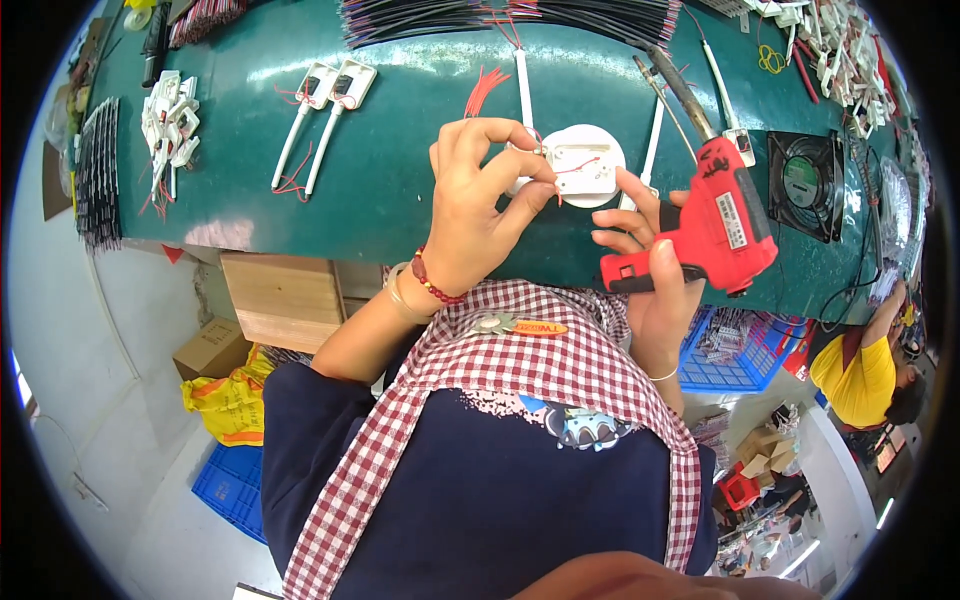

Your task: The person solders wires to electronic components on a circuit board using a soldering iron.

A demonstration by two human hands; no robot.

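On the green tabletop (400, 190) lies one round white disc (585, 165) with one thin red wire. The left hand (475, 200) pinches its edge with closed fingers. The right hand (655, 270) grips one red soldering gun (715, 225) beside the disc. Two white paddle-shaped parts (325, 115) lie further left, and one black fan (805, 185) stands at right.

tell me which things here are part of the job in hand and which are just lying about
In hand:
left hand pinching a red wire
white round part
right hand gripping the red soldering gun

Lying about:
two white wired pieces
black fan
pile of white parts
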